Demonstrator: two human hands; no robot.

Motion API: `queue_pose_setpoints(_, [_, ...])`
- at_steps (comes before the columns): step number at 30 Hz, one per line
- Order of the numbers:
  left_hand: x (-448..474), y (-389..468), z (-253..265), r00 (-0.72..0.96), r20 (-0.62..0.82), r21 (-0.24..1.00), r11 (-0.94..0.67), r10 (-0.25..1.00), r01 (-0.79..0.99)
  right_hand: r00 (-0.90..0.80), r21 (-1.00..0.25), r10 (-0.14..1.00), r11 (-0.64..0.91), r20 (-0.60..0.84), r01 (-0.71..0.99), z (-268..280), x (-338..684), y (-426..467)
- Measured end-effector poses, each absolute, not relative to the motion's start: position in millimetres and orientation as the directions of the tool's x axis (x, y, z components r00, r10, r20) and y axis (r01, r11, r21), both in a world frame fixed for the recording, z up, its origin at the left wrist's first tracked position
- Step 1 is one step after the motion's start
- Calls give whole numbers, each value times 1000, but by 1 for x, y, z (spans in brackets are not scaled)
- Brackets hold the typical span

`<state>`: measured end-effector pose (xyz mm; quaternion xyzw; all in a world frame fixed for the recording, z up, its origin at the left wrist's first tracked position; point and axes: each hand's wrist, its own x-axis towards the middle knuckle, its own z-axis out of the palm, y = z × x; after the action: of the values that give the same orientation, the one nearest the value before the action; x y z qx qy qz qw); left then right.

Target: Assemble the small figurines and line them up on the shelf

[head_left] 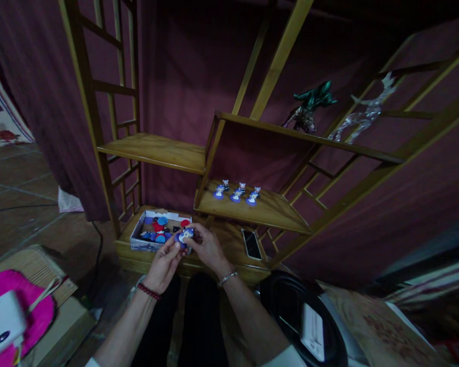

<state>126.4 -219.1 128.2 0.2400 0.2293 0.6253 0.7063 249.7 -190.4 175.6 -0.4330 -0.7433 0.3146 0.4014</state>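
Both hands hold one small blue-and-white figurine on a purple round base, just above the front right corner of an open box. My left hand grips it low by the base, fingers closed. My right hand pinches it from the right near its head. Inside the box lie several more small figures and discs, in red, blue and purple. On the wooden shelf ahead stand several similar figurines in two rows, the front ones on purple bases.
A phone lies on the lower board to the right. Higher up stand a green figure and a clear deer statue. A bare wooden shelf juts out above the box. A black round rim is at lower right.
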Motion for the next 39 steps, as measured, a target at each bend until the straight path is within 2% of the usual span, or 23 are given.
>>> queue_pose_setpoints(11, [128,-219,129,92,-29,625,90,995,-775,-241,-796,918,395,316,459,178,245,-195])
queue_pose_setpoints(30, [131,-219,125,43,1,700,30,999,-714,-92,-740,926,351,367,575,168,239,-201])
queue_pose_setpoints(39, [130,-219,130,46,0,733,31,999,-679,-47,-747,926,331,374,577,166,238,-203])
